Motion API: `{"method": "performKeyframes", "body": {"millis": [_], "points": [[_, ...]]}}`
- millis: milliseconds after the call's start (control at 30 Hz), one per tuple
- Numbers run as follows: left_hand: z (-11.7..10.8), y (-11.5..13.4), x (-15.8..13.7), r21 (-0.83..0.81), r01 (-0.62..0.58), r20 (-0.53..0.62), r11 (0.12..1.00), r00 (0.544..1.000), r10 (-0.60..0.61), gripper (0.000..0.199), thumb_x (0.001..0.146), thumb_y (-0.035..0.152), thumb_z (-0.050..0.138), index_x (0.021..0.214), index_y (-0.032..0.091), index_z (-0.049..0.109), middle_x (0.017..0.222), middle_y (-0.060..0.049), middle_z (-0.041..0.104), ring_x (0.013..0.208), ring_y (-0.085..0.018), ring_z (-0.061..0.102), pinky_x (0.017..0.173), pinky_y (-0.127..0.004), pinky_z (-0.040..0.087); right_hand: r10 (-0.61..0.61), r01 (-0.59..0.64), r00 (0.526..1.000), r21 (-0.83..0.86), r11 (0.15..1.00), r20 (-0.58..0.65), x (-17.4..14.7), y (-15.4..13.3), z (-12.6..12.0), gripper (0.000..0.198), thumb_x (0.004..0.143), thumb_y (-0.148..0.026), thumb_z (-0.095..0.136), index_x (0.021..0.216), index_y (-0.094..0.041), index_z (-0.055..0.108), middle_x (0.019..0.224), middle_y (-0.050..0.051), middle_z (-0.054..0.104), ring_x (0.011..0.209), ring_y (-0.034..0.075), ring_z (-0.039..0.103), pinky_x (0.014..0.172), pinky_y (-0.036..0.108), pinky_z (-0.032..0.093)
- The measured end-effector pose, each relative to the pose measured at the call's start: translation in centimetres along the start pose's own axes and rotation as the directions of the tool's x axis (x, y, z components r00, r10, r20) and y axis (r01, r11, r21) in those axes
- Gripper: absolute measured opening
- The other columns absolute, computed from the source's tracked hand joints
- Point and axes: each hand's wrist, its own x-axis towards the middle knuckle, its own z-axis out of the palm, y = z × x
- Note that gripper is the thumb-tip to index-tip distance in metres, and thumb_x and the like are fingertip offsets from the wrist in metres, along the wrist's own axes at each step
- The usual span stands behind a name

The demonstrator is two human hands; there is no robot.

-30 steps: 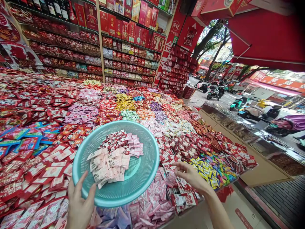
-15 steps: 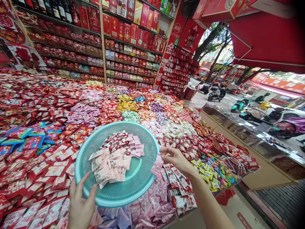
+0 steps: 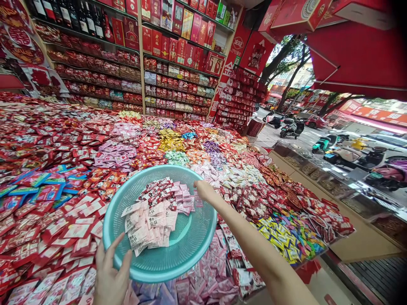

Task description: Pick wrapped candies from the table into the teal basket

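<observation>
A turquoise plastic basket [image 3: 159, 276] rests over the heaped sweets in front of me. My left hand [image 3: 112, 269] grips its near-left rim, with fingers and thumb hooked over the edge. Inside lie pale pink packets with black writing [image 3: 149, 228], dark red and white packets [image 3: 155, 190] and smaller pink packets [image 3: 182, 197]. Over the right side of the basket, my right hand [image 3: 205, 191] pinches a pink sweet packet [image 3: 197, 200], partly hidden beneath the fingers. Below the basket's right edge spreads a pile of similar pink packets [image 3: 206, 275].
Mixed wrapped sweets cover the wide display, including yellow packets [image 3: 278, 239] at right and blue-edged packets [image 3: 41, 184] at left. Shelves of red boxes [image 3: 181, 48] and bottles [image 3: 79, 19] stand behind. Scooters [image 3: 356, 154] are parked outside at right.
My right hand has carried the pink packet leftward from outside the rim to above the basket's inside. My left hand still grips the rim.
</observation>
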Motion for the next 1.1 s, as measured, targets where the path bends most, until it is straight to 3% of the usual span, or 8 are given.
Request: {"method": "performKeyframes", "body": {"millis": [233,367,500,567,700,833,967,1100], "points": [[0.1,-1.0,0.5,-0.035,0.024,0.034,0.999,0.999,-0.023,0.061,0.076,0.060,0.054,0.124,0.023,0.058,0.157,-0.015,0.025,0.044,-0.006,0.044,0.050,-0.035,0.049,-0.075,0.077,0.997,-0.111,0.991,0.023,1.9,-1.1,0.7,0.041,0.087,0.001,0.042,0.121,-0.018,0.055,0.120,0.013,0.063,0.111,0.020,0.060,0.087,0.027,0.044],[0.2,-0.8,0.3,-0.033,0.008,0.001,0.999,1.000,-0.008,0.057,0.079,0.058,0.051,0.124,0.023,0.058,0.157,-0.013,0.025,0.043,-0.004,0.039,0.051,-0.034,0.047,-0.086,0.087,0.996,-0.127,0.988,0.009,2.7,-1.6,1.0,0.042,0.088,0.001,0.040,0.125,-0.017,0.050,0.121,0.013,0.061,0.110,0.020,0.061,0.087,0.028,0.045],[0.3,-0.5,0.2,-0.029,0.028,0.001,0.999,1.000,-0.028,0.058,0.078,0.060,0.052,0.124,0.024,0.059,0.158,-0.009,0.025,0.077,-0.016,0.060,0.053,-0.030,0.046,-0.087,0.086,0.996,-0.128,0.988,0.000,3.4,-1.5,1.3,0.044,0.088,0.004,0.038,0.125,-0.017,0.049,0.120,0.014,0.061,0.110,0.020,0.061,0.086,0.028,0.045],[0.3,-0.5,0.2,-0.027,0.030,0.000,0.999,1.000,-0.030,0.059,0.078,0.060,0.052,0.124,0.024,0.059,0.157,-0.008,0.026,0.094,-0.022,0.060,0.054,-0.030,0.046,-0.084,0.084,0.996,-0.127,0.988,-0.001,3.6,-1.5,1.5,0.043,0.088,0.003,0.039,0.125,-0.016,0.049,0.119,0.014,0.062,0.109,0.020,0.062,0.086,0.028,0.046],[0.2,-0.4,0.2,-0.029,0.036,0.007,0.999,0.999,-0.036,0.059,0.078,0.059,0.052,0.124,0.023,0.059,0.157,-0.011,0.025,0.068,-0.015,0.057,0.054,-0.032,0.046,-0.059,0.054,0.998,-0.126,0.991,-0.035,3.6,-1.8,1.9,0.039,0.091,0.001,0.036,0.123,-0.014,0.051,0.115,0.015,0.062,0.103,0.022,0.064,0.083,0.031,0.048],[0.1,-0.1,0.0,-0.029,0.027,0.000,0.999,1.000,-0.027,0.058,0.079,0.059,0.052,0.124,0.024,0.059,0.157,-0.013,0.026,0.044,-0.005,0.040,0.054,-0.034,0.046,-0.046,0.034,0.994,-0.120,0.992,-0.098,3.1,-2.4,1.9,0.036,0.093,-0.001,0.032,0.120,-0.013,0.052,0.117,0.018,0.059,0.105,0.024,0.062,0.080,0.032,0.050],[0.1,0.0,0.0,-0.011,0.026,0.012,1.000,1.000,-0.026,0.059,0.079,0.059,0.052,0.126,0.023,0.057,0.158,-0.014,0.023,0.043,-0.005,0.038,0.055,-0.034,0.046,-0.041,0.026,0.985,-0.089,0.996,-0.167,1.0,-2.1,0.9,0.034,0.095,-0.007,0.031,0.120,-0.016,0.053,0.119,0.016,0.058,0.108,0.024,0.059,0.082,0.031,0.049],[0.1,0.1,0.1,0.020,0.029,0.021,0.999,0.999,-0.030,0.059,0.081,0.058,0.050,0.128,0.024,0.056,0.158,-0.013,0.024,0.055,-0.010,0.050,0.059,-0.034,0.046,-0.031,0.102,0.934,0.181,0.978,-0.356,-4.2,-0.6,1.0,0.034,0.097,-0.014,0.034,0.125,-0.019,0.052,0.122,0.012,0.059,0.106,0.022,0.060,0.087,0.031,0.048]]}}
